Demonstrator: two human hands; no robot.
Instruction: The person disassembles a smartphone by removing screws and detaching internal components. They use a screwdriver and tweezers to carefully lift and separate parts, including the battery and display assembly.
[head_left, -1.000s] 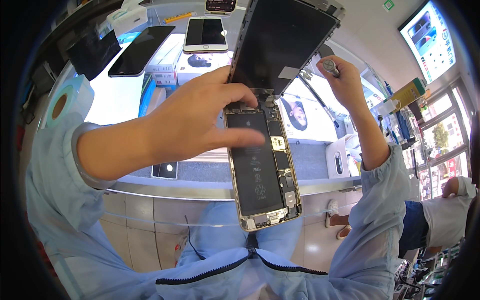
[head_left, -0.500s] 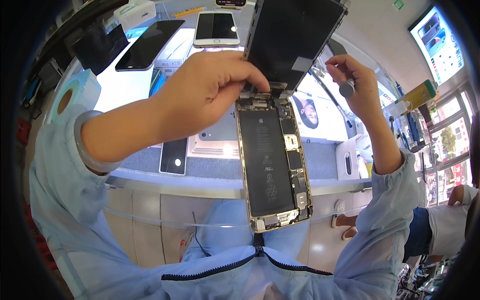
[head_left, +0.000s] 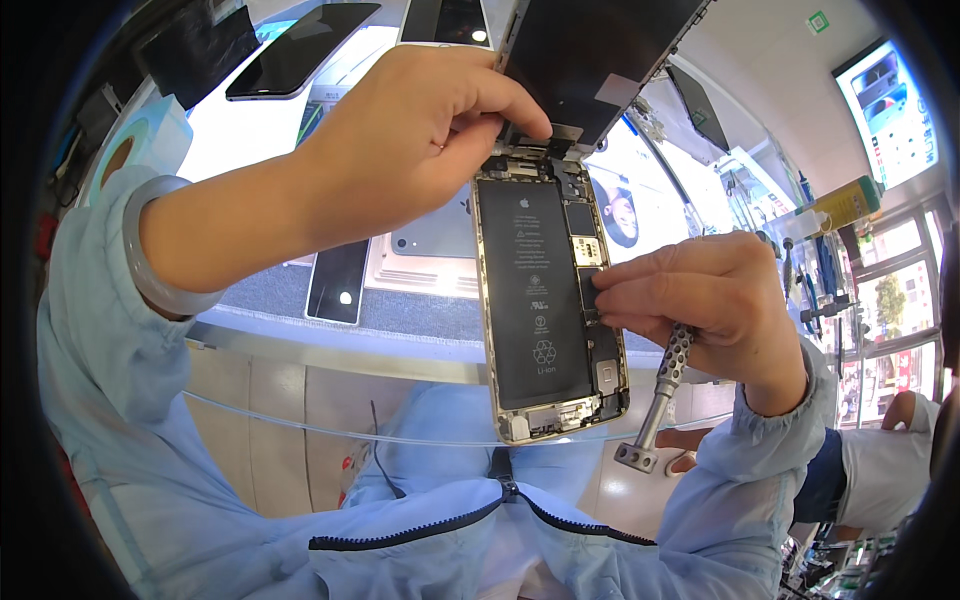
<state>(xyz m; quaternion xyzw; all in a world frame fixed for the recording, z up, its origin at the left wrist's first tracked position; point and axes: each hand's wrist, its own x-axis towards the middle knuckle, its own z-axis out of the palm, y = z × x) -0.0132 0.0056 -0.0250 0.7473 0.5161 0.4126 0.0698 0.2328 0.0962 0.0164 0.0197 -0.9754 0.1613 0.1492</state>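
Observation:
An opened smartphone [head_left: 487, 330] is held up before me, its black battery [head_left: 535, 270] and circuit parts bare. Its dark screen panel [head_left: 585, 60] stands tilted up at the far end, joined there to the body. My left hand [head_left: 420, 130] grips the phone at that joint, index finger across the base of the screen and thumb tucked beneath. At the phone's right edge, my right hand [head_left: 710, 300] has its fingertips against the parts beside the battery. A silver screwdriver [head_left: 660, 405] with a perforated grip is held in that hand, slanting down toward me.
Behind lie a black phone [head_left: 300, 50], a white-framed phone [head_left: 445, 20] and another phone [head_left: 340, 285] near the glass counter's front edge. A tape roll box [head_left: 150, 140] stands left. A green-yellow bottle [head_left: 845, 205] is at right, above a person in a white top [head_left: 885, 470].
My right hand has come down and left from above the counter to the phone's right edge, the screwdriver swinging into view. The view has shifted slightly; my left hand keeps its grip.

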